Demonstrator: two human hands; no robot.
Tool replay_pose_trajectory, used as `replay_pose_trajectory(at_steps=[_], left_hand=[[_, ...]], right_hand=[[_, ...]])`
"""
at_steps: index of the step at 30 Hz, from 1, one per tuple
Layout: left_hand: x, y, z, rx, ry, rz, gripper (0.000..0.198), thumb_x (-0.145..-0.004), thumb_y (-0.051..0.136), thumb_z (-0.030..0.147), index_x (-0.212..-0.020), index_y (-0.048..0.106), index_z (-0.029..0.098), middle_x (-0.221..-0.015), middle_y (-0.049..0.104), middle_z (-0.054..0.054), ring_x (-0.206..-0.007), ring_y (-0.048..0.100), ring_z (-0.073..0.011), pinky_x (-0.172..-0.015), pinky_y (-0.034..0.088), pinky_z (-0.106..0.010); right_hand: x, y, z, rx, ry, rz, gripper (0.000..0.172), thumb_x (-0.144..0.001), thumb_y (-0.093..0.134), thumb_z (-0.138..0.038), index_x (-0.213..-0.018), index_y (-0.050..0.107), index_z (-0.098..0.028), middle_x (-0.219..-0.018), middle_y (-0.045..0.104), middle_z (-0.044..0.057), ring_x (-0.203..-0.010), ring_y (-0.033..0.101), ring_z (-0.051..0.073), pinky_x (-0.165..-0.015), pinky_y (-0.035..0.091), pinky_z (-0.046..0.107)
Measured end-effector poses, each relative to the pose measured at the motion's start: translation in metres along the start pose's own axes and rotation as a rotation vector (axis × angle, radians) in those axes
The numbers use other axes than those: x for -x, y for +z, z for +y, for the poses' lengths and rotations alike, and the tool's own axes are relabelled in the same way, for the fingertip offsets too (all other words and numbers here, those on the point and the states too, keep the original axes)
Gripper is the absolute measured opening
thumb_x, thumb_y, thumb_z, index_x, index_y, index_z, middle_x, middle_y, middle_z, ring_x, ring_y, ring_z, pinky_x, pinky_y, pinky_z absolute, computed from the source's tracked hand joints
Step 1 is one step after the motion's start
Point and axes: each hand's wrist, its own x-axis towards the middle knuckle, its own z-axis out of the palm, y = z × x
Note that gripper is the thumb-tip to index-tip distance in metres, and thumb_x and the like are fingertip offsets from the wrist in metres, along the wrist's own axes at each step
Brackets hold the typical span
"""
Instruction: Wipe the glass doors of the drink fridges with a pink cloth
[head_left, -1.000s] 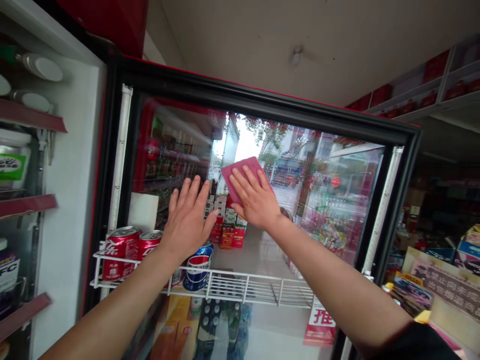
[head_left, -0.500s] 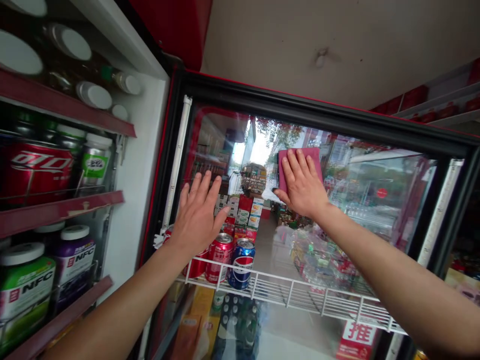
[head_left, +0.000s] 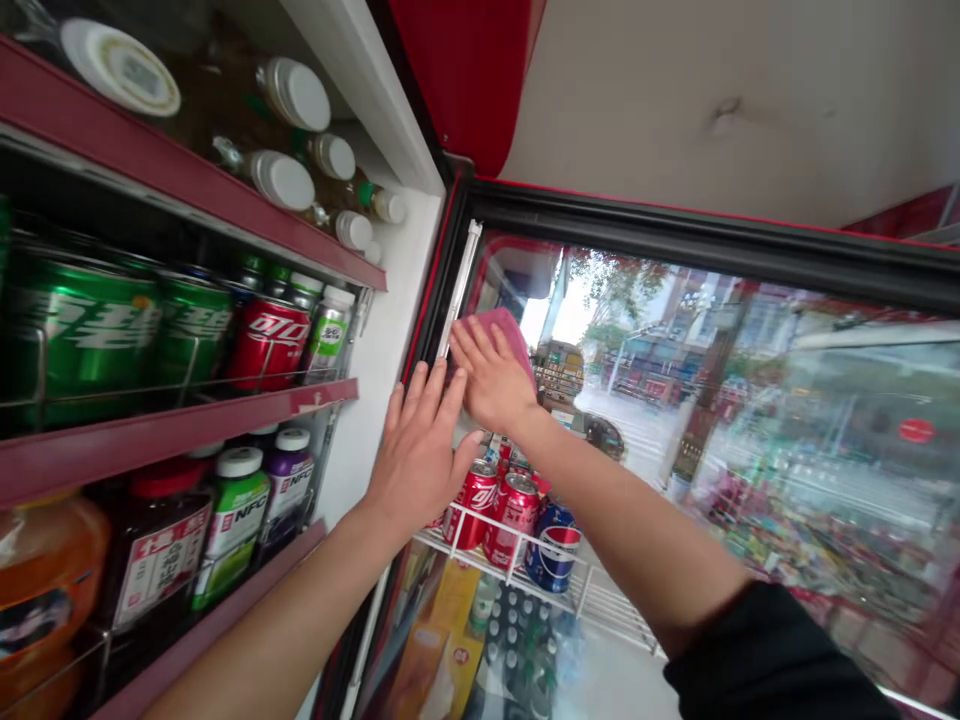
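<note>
Pink cloth (head_left: 514,335): is looking like soft, matt fabric, its weave blurring out
Door pane (head_left: 645,350): is showing smooth, clear glass, throwing glossy reflections
Door frame (head_left: 675,238): is looking like black plastic or rubber, shining dully
Wire rack (head_left: 512,562): is showing smooth, white-coated metal
Pepsi can (head_left: 553,552): is gleaming as glossy printed metal
Sprite cans (head_left: 90,325): are shining as smooth, lacquered metal
Shelf strips (head_left: 180,440): are looking like maroon plastic, faintly glossy
NFC bottles (head_left: 234,525): are showing smooth plastic with white plastic caps
Sleeve (head_left: 772,660): is appearing as matt black cloth
</note>
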Motion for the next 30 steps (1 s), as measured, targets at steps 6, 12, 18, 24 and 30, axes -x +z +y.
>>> replay_pose_trajectory(at_steps=[6,12,18,24,30], left_hand=[[0.012,-0.004,0.002,-0.033,-0.026,-0.021,0.075,-0.112,0.044,0.047,-0.178,0.027,0.016,-0.187,0.022,-0.019,-0.175,0.017,-0.0392,-0.139,0.023,-0.067],[0.027,0.002,0.006,-0.009,-0.022,-0.024,0.075,-0.113,0.042,0.048,-0.178,0.025,0.016,-0.187,0.023,-0.02,-0.175,0.017,-0.0403,-0.138,0.023,-0.068],[0.033,0.012,0.016,0.046,0.022,-0.051,0.074,-0.113,0.043,0.049,-0.177,0.028,0.013,-0.186,0.023,-0.022,-0.175,0.017,-0.0407,-0.138,0.023,-0.068],[0.038,0.021,0.037,0.122,0.073,-0.095,0.073,-0.114,0.042,0.046,-0.178,0.024,0.016,-0.188,0.02,-0.02,-0.176,0.012,-0.0371,-0.14,0.02,-0.067],[0.062,0.021,0.034,0.13,0.084,-0.098,0.073,-0.113,0.046,0.046,-0.177,0.026,0.018,-0.187,0.022,-0.019,-0.176,0.016,-0.0378,-0.139,0.022,-0.067]], right_hand=[[0.01,0.003,-0.006,-0.058,-0.048,-0.056,0.072,-0.107,0.044,-0.026,-0.176,0.032,-0.009,-0.189,0.017,0.009,-0.177,0.008,0.026,-0.145,0.003,0.055],[0.12,-0.022,0.057,0.009,-0.086,-0.149,0.076,-0.107,0.051,-0.035,-0.178,0.029,-0.021,-0.188,0.019,0.001,-0.177,0.013,0.024,-0.145,0.004,0.053],[0.281,-0.059,0.134,0.105,-0.192,-0.081,0.077,-0.113,0.051,-0.04,-0.181,0.02,-0.023,-0.18,0.041,0.008,-0.169,0.038,0.029,-0.143,0.014,0.055],[0.303,-0.064,0.137,0.145,-0.203,-0.097,0.076,-0.113,0.051,-0.034,-0.18,0.02,-0.021,-0.176,0.049,0.01,-0.164,0.045,0.031,-0.14,0.02,0.057],[0.227,-0.029,0.107,0.084,-0.368,-0.117,0.077,-0.108,0.049,-0.022,-0.18,0.022,-0.022,-0.182,0.039,0.004,-0.169,0.037,0.026,-0.141,0.023,0.054]])
